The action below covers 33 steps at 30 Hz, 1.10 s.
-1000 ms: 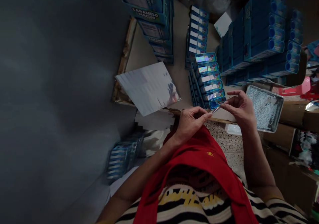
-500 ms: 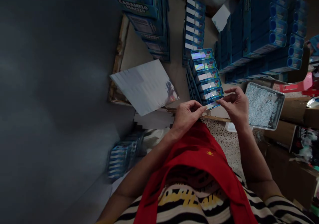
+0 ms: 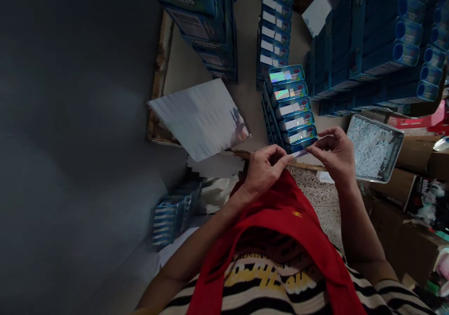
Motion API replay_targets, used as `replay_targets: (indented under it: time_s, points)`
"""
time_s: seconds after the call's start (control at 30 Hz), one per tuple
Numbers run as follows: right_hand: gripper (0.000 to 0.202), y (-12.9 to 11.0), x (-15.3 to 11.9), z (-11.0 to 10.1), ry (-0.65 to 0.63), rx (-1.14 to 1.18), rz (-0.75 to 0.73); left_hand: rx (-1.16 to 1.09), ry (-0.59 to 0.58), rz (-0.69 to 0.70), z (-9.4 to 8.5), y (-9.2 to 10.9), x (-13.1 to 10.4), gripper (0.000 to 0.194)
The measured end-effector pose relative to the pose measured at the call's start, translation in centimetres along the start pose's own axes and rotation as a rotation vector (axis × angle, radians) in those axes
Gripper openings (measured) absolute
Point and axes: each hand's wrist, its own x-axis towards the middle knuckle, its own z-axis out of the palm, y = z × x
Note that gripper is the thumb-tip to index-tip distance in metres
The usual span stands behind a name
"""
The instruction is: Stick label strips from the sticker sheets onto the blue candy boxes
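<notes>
Between my two hands a small shiny strip [image 3: 300,153], which looks like a sticker, is stretched just in front of the nearest blue box. My left hand [image 3: 267,165] pinches one end with thumb and forefinger. The other end is at the thumb and forefinger of my right hand [image 3: 335,153], whose fingers are curled. Right behind them lies a row of blue candy boxes [image 3: 295,114], side by side, several with pale or iridescent strips across their ends. To the left of the row rests a pale sticker sheet [image 3: 201,118], overhanging the table's front edge.
Tall stacks of blue boxes stand at the left [image 3: 213,30] and right [image 3: 365,48] of the table [image 3: 245,48]. Another box row [image 3: 275,30] lies farther back. A metal tray [image 3: 375,149] of small pale pieces sits at the right, near cardboard boxes [image 3: 417,156].
Both hands have shifted slightly right and down with the strip, which now sits a little farther from the nearest box. The whole view has also shifted a little.
</notes>
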Motion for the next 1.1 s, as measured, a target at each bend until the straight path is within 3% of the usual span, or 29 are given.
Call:
replay_targets:
  time_s: [0.2,0.57,0.73,0.8,0.9,1.0,1.1]
  points:
    - [0.043,-0.7,0.2,-0.2,-0.013,-0.008,0.016,0.028,0.001,-0.030,-0.3,0.8,0.5,0.029]
    - [0.043,-0.3,0.3,0.4,-0.012,-0.102,0.001,-0.017,0.017,-0.107,0.1,-0.5,1.2,0.030]
    - [0.057,1.1,0.8,-0.3,0.202,-0.269,-0.066,-0.080,0.032,-0.148,0.7,-1.7,1.6,0.031]
    - [0.063,2.1,1.3,-0.5,0.153,-0.200,-0.032,-0.109,0.084,-0.164,1.1,-2.5,1.6,0.031]
    - [0.057,3.0,1.6,-0.3,-0.050,-0.021,0.063,-0.192,0.194,-0.203,2.0,-3.9,2.0,0.035]
    - [0.047,3.1,1.2,-0.4,-0.018,-0.032,0.048,-0.264,0.232,-0.208,2.7,-5.4,2.9,0.046]
    - [0.037,3.4,1.6,-1.7,-0.045,-0.081,0.020,-0.227,0.182,-0.197,2.4,-6.4,3.9,0.040]
